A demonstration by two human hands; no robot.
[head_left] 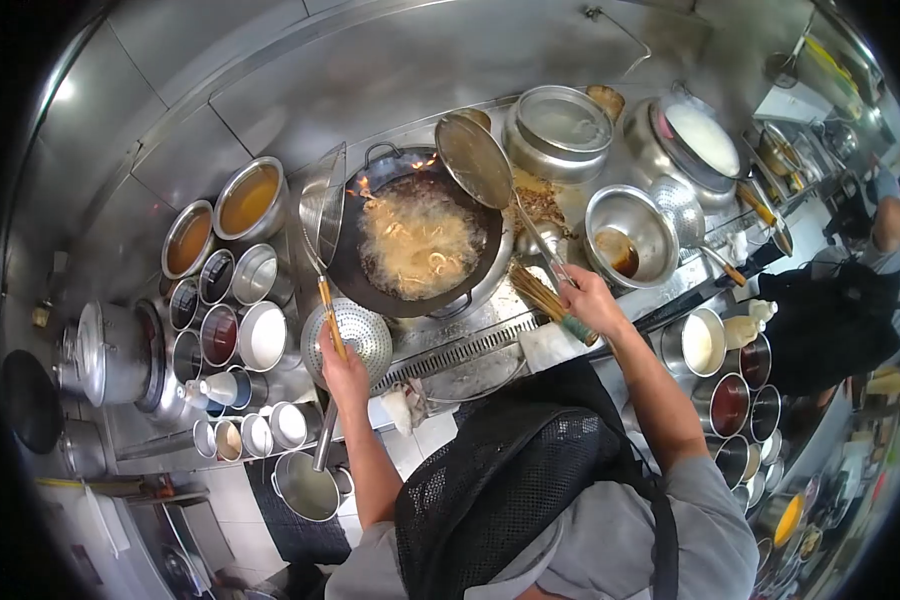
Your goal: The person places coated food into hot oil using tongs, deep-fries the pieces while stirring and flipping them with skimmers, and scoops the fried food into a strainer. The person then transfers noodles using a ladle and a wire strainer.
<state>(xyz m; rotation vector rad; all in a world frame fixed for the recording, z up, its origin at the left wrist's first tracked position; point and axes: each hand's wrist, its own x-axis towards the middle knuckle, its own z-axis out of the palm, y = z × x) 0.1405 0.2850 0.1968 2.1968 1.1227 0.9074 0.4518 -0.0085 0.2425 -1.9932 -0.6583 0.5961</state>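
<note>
My left hand is closed round the wooden handle of a mesh strainer, whose basket is raised at the wok's left edge. My right hand grips the metal handle of a large ladle, held tilted over the wok's upper right rim. Between them, a black wok sits on the stove with pale pieces of food in bubbling, foaming oil. Small flames show at the wok's far side. A perforated skimmer lies just beyond my left hand. A bamboo brush is beside my right hand.
To the left stand several metal pots of sauces and liquids. A steel bowl with brown liquid, a lidded pot and another perforated skimmer are on the right. Sauce containers and a person in black are further right.
</note>
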